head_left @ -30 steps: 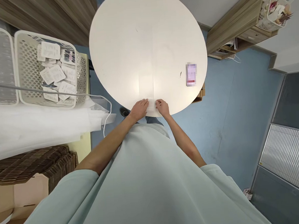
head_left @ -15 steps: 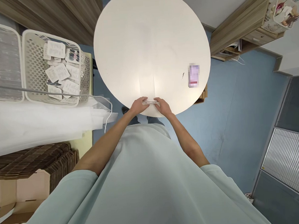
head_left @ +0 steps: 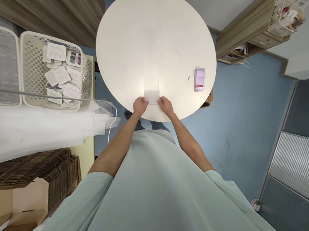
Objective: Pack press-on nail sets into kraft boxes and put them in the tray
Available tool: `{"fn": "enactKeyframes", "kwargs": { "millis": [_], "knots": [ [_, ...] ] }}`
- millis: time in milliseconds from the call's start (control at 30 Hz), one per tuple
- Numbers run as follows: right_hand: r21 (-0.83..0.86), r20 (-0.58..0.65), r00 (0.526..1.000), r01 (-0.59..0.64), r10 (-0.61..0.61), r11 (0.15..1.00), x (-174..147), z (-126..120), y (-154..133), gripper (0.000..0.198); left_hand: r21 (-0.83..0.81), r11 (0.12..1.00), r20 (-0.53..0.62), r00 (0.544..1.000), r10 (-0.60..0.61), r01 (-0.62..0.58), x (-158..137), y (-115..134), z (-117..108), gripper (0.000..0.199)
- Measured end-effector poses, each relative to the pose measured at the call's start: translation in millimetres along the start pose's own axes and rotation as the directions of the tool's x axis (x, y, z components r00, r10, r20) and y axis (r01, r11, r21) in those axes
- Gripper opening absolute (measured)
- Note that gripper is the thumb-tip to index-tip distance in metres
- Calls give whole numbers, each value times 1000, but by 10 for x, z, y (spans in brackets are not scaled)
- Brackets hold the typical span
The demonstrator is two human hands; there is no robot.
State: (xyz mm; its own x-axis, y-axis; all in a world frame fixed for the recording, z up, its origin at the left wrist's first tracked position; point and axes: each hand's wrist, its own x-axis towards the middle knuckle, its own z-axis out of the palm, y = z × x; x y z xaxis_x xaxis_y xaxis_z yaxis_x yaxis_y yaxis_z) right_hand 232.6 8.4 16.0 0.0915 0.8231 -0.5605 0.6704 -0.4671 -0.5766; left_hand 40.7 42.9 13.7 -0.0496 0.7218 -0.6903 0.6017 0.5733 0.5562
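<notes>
I see the pale packet (head_left: 152,96), roughly square, lying between the hands over the round table (head_left: 124,44) — left hand (head_left: 140,106) and right hand (head_left: 165,105) pinching opposite near corners, neither clearly nearer.

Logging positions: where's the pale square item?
Head view, centre: the item is between the left hand and right hand, at the near side of the table.

The thin, translucent whitish square sheet (head_left: 152,96), edge-on half a second ago, now shows its broad face, farther from the near rim of the round white table (head_left: 124,54); the person's bare left hand (head_left: 140,106) and bare right hand (head_left: 166,105) now grip its near corners.
</notes>
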Motion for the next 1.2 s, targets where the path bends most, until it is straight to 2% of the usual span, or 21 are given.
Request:
{"fn": "enactKeyframes", "kwargs": {
  "millis": [167,233,300,367,467,533,567,633,733,900,1067,1200],
  "knots": [
    [-46,-57,995,-87,85,995,21,75,-78,26,77,997,-40,999,11,-7,36,12,74,41],
    [-95,-74,994,-92,85,991,9,81,-123,27,134,989,-67,995,74,-65,11,4,76,49],
    [-170,-99,995,-42,25,985,0,68,-172,30,219,961,-88,977,193,-170,-19,-1,61,58],
    [-251,-102,989,76,-105,965,4,42,-213,37,306,891,-40,931,363,-334,-30,3,35,63],
    [-311,14,953,293,-304,904,45,-3,-236,49,347,732,151,806,573,-586,15,19,5,67],
    [-315,123,928,373,-352,873,91,-19,-212,60,352,657,268,744,612,-667,80,26,-4,72],
    [-318,165,921,387,-352,865,116,-20,-188,66,365,634,313,731,606,-682,115,25,-5,76],
    [-338,206,921,385,-332,859,159,-3,-118,72,407,604,377,728,572,-686,173,12,-10,83],
    [-354,199,918,393,-342,849,161,65,19,69,457,563,431,725,538,-689,192,-41,-32,91],
    [-333,200,886,463,-418,821,-123,216,238,67,483,537,466,722,512,-692,0,-235,-92,89],
    [-280,171,889,457,-425,844,-513,322,370,68,396,650,415,758,503,-648,-257,-488,-96,84],
    [-192,81,913,407,-399,893,-582,361,366,66,301,775,300,827,476,-555,-307,-534,-74,72]
  ]
}}
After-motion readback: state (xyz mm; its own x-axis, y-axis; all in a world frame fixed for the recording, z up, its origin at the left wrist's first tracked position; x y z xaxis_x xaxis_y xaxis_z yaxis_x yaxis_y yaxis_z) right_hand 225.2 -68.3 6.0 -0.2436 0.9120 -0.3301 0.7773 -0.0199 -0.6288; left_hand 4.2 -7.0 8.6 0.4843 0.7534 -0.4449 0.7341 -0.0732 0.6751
